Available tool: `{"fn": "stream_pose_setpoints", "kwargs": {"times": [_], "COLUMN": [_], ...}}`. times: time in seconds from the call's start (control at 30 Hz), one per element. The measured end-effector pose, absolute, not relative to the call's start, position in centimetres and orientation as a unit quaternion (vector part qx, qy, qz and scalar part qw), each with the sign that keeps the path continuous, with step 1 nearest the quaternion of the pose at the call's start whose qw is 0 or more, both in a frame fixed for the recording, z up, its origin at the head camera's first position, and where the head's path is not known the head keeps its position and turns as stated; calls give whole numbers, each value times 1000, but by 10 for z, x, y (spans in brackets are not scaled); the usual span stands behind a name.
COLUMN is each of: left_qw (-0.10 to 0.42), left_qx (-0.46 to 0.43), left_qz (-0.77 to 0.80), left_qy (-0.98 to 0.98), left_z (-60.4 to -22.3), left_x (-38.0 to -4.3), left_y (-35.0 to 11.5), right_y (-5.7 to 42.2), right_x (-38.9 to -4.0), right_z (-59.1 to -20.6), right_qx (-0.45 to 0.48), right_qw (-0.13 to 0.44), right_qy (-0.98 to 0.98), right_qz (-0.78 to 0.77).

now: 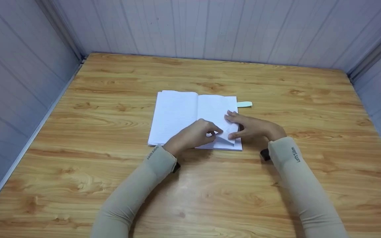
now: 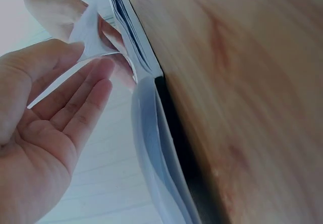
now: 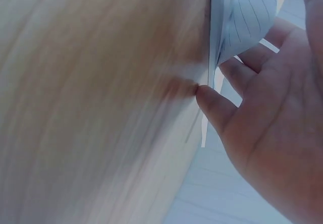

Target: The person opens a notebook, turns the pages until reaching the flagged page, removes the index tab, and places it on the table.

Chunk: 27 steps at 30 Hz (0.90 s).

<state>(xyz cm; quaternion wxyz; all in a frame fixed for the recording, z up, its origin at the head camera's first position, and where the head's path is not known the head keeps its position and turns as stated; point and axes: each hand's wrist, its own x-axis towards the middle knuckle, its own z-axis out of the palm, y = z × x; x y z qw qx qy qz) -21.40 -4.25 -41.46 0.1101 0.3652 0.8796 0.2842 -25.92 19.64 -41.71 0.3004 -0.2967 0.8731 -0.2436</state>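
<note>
An open notebook (image 1: 177,112) with lined white pages lies on the wooden table. My left hand (image 1: 195,134) reaches over its lower middle. The thumb and index finger of that hand pinch the lower part of a right-hand page (image 2: 91,35), which is lifted and bent. From the right edge comes my right hand (image 1: 251,127), thumb and fingers spread and touching the same page. In the right wrist view the page (image 3: 250,19) curls up beside the right fingers, and the little finger is right at the notebook's edge.
A pale strip (image 1: 244,104) sticks out from the notebook's right side onto the table (image 1: 111,122). Panelled walls (image 1: 190,29) enclose the table at the back and both sides. Each wrist carries a small black device below the sleeve cuff (image 1: 284,152).
</note>
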Motion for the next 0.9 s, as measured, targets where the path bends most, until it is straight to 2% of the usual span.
{"fn": "stream_pose_setpoints", "kwargs": {"times": [0.4,0.73,0.9], "left_qw": [85,28,1], "left_qx": [334,312,289], "left_qz": [342,380,405], "left_qy": [874,870,867], "left_z": [-413,-405,-402], "left_x": [-214,-216,-217], "left_y": [-47,-56,-63], "right_y": [208,210,208], "right_x": [-261,-261,-262], "right_z": [-411,-412,-414], "right_qx": [-285,-252,-240], "right_qw": [252,222,227], "right_qy": [881,890,890], "right_qz": [-281,-310,-313]}}
